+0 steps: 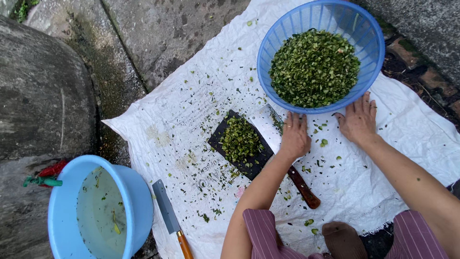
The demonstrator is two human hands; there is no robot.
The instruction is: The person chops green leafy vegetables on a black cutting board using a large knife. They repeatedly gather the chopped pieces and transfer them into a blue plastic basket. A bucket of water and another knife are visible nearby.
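In the head view, a blue perforated basket (321, 52) heaped with chopped green leaves (314, 67) is seen on a white woven sheet (191, 110) spread over stone paving. The left hand (294, 135) is laid flat, fingers extended and together, on the broad blade of a cleaver (270, 122), just below the basket's near rim; nothing is gripped by it. The right hand (358, 120) is spread open, palm down, on the sheet, its fingertips touching the basket's lower edge. A dark chopping board (239, 144) carrying a small pile of cut greens is set just left of the left hand. The cleaver's brown handle (303, 187) is seen beneath the left forearm. A second knife (170, 218) lies beside a light-blue basin (100, 206) of water at lower left
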